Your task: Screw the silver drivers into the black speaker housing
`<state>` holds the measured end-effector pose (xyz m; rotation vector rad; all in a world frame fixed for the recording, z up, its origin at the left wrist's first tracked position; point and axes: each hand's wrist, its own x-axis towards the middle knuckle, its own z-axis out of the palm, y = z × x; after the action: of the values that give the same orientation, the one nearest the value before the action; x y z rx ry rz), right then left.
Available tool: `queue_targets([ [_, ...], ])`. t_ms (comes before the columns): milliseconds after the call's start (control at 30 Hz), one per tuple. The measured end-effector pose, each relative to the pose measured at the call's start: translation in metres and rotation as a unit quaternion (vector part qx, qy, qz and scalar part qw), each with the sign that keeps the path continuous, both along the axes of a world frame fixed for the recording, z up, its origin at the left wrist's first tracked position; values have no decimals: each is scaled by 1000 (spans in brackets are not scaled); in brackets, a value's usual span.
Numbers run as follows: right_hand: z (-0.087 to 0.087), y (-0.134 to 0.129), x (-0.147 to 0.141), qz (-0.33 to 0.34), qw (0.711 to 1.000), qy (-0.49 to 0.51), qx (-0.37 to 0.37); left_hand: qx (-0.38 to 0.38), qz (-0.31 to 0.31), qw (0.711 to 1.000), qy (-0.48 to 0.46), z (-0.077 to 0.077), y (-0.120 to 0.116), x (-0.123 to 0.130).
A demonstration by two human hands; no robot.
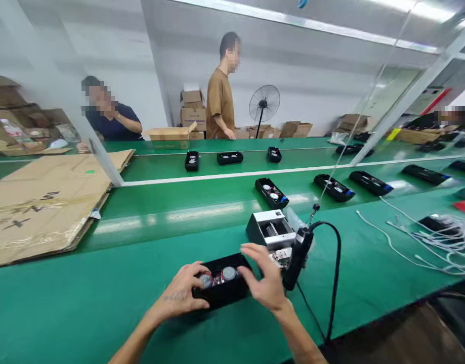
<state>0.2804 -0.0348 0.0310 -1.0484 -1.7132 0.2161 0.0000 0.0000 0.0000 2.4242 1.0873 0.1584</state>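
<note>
Green bench surface (103, 308) supports an oblong black open-topped box (228, 297), taken here as the centre of a dial whose twelve o'clock points to the far side of the room. Two round silver discs (229, 273) and thin red wires (218, 277) show inside it. At nine o'clock, the left hand (182, 293) is clamped on the box's end, fingers over the rim and thumb against the near wall. At three o'clock, the right hand (268, 280) is spread, thumb and fingers apart; whether its thumb touches the box, I cannot tell. The two hands are apart. At one o'clock stands a white-topped black apparatus (268, 217), with a similar black box (272, 193) beyond it; between two and three hangs a black cylindrical corded tool (297, 258). Flat brown cardboard (46, 202) lies at ten; at twelve stands a person in a brown shirt (219, 101).
</note>
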Motion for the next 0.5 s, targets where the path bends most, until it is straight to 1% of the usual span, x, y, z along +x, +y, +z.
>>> queue_targets([
  [33, -8, -6, 18, -132, 989, 38, 56, 40, -9, 999, -14, -11, -9, 0],
  [67, -16, -11, 35, -234, 966, 74, 88, 79, -16, 996, -30, -22, -18, -1],
  [100, -22, -16, 51, -317, 936, 107, 107, 117, -22, 992, -45, -31, -26, -1],
  [133, -27, -20, 65, -371, 915, 122, 99, 154, -27, 986, -63, -39, -32, -1],
  [167, -31, -22, 76, -402, 903, 133, 70, 197, -29, 976, -86, -45, -38, -1],
  [200, -33, -23, 85, -401, 904, 148, 12, 234, -29, 966, -107, -49, -42, 0],
  [233, -34, -23, 91, -375, 910, 166, -63, 261, -29, 957, -120, -51, -45, 1],
  [267, -36, -22, 94, -336, 913, 187, -136, 278, -30, 952, -127, -52, -47, 1],
  [300, -37, -22, 95, -296, 911, 212, -192, 289, -31, 948, -129, -51, -48, 2],
  [333, -38, -22, 94, -266, 907, 236, -223, 296, -33, 946, -128, -50, -48, 3],
  [367, -40, -22, 91, -249, 905, 257, -231, 303, -35, 944, -129, -49, -48, 3],
  [433, -45, -24, 83, -236, 905, 289, -203, 310, -39, 941, -133, -50, -47, 3],
  [500, -48, -25, 78, -200, 908, 320, -183, 315, -37, 937, -147, -54, -46, 3],
])
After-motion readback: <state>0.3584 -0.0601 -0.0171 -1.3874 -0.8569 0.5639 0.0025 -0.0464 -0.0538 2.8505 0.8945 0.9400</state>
